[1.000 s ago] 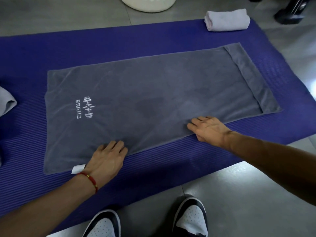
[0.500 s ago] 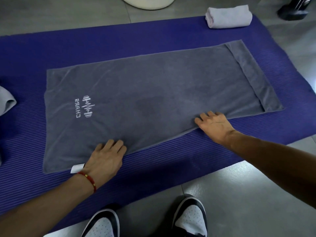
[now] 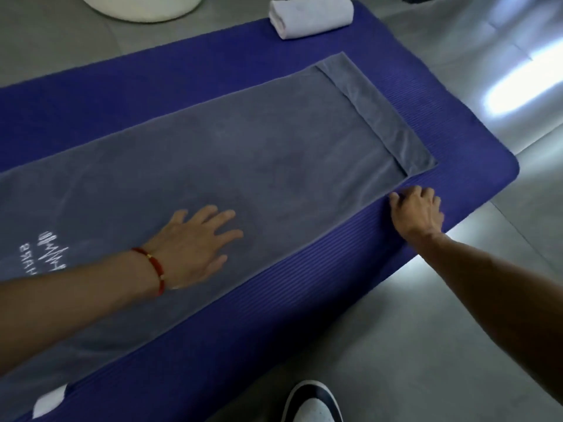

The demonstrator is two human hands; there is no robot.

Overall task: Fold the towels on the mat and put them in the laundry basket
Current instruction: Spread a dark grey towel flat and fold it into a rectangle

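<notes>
Grey towel (image 3: pixel 274 153) lies spread flat along the purple mat (image 3: pixel 152 74), long side running left to right, its right end turned back in a narrow band. White logo print shows at the towel's left, partly cut by the frame edge.

My left hand (image 3: pixel 195 242) rests palm down on the towel, near its close edge, fingers (image 3: pixel 227 214) straight and spread wide, holding nothing. Red bracelet (image 3: pixel 154 268) on that wrist.

My right hand (image 3: pixel 419 210) sits at the towel's near right corner, on the mat just beside the cloth edge. Fingers there are curled under, tips at the hem; I cannot tell whether they pinch the cloth or only touch it.

A second towel (image 3: pixel 310 16), white, lies rolled at the far edge of the mat, well apart from both hands. Beyond the mat on the grey floor (image 3: pixel 396 330), the rim of a white basket (image 3: pixel 143 10) shows at the top of the frame, mostly cut off. A small white tag (image 3: pixel 48 402) sticks out at the towel's lower left. My shoe (image 3: pixel 313 405), white with dark trim, stands on the floor by the mat's near edge.
</notes>
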